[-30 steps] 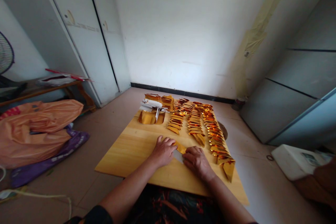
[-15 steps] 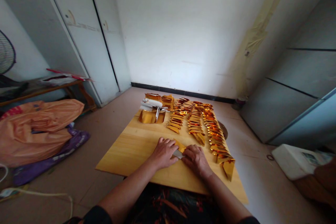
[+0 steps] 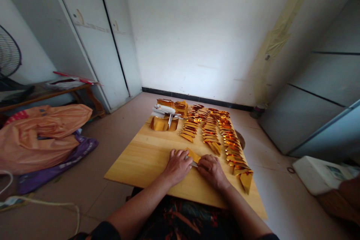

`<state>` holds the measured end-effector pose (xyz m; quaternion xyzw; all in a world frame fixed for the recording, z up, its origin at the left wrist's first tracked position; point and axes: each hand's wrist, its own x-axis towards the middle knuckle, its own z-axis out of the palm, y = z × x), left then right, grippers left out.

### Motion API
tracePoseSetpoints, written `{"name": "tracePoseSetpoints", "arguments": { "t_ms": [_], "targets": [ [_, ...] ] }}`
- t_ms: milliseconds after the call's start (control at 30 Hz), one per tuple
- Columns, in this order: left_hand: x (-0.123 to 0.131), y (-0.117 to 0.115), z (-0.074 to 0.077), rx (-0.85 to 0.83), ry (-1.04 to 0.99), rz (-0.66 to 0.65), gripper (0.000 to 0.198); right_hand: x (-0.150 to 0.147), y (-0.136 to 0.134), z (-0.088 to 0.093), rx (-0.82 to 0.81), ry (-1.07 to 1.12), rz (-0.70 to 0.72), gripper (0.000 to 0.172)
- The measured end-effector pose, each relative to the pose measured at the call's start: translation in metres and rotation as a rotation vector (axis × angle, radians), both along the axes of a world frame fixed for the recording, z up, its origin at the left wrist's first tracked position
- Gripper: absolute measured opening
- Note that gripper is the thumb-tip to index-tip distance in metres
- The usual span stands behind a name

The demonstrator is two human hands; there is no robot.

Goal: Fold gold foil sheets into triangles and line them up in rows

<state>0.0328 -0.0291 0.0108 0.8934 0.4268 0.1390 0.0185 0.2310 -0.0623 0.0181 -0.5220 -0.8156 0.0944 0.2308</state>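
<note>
Both my hands bend over one sheet of gold foil paper point(image 3: 193, 154) near the front of the wooden board point(image 3: 135, 161). My left hand point(image 3: 177, 165) grips its left side, fingers curled. My right hand point(image 3: 211, 170) pinches the right side. Between them a narrow pale grey strip shows, the paper's underside or a folded edge; I cannot tell which. To the right, rows of folded gold paper pieces point(image 3: 211, 135) overlap one another, the nearest a pointed one point(image 3: 246, 180). A curved gold sheet point(image 3: 161, 124) lies behind my left hand.
White paper bundles point(image 3: 164, 109) and gold stacks point(image 3: 180, 107) sit at the board's back left. Orange and purple bags point(image 3: 56, 127) lie on the floor at left, a white box point(image 3: 316, 174) at right. A white wall stands behind.
The pale strip between my hands has narrowed and tilted as the paper is folded over. My hands stay at nearly the same place; the view has shifted slightly.
</note>
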Motion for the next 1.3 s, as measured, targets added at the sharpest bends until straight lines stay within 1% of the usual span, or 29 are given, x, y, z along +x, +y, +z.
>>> {"name": "tracePoseSetpoints", "arguments": {
  "t_ms": [200, 333, 467, 600, 800, 1000, 1167, 1300],
  "targets": [
    [-0.001, 0.000, -0.001, -0.067, -0.058, 0.037, 0.011, -0.009, 0.007, -0.003, -0.018, 0.028, -0.119, 0.014],
    [0.001, 0.002, -0.003, -0.079, -0.106, 0.074, 0.017, -0.013, 0.012, -0.001, -0.077, 0.007, -0.182, 0.016],
    [0.005, 0.001, -0.003, -0.085, -0.122, 0.112, 0.022, -0.014, 0.017, 0.000, -0.147, 0.008, -0.214, 0.012],
    [0.007, -0.001, -0.001, -0.088, -0.112, 0.110, 0.018, -0.015, 0.020, 0.002, -0.189, 0.009, -0.217, 0.010],
    [0.007, -0.002, 0.003, -0.105, -0.093, 0.114, 0.014, -0.019, 0.022, 0.008, -0.216, -0.023, -0.268, 0.007],
    [0.008, -0.001, 0.001, -0.114, -0.085, 0.129, 0.015, -0.024, 0.022, 0.008, -0.228, -0.044, -0.344, 0.005],
    [0.008, 0.002, -0.002, -0.129, -0.082, 0.149, 0.013, -0.025, 0.023, 0.009, -0.259, -0.022, -0.376, 0.010],
    [0.008, 0.003, -0.003, -0.130, -0.078, 0.154, 0.014, -0.024, 0.023, 0.011, -0.294, 0.012, -0.375, 0.019]
  ]
}}
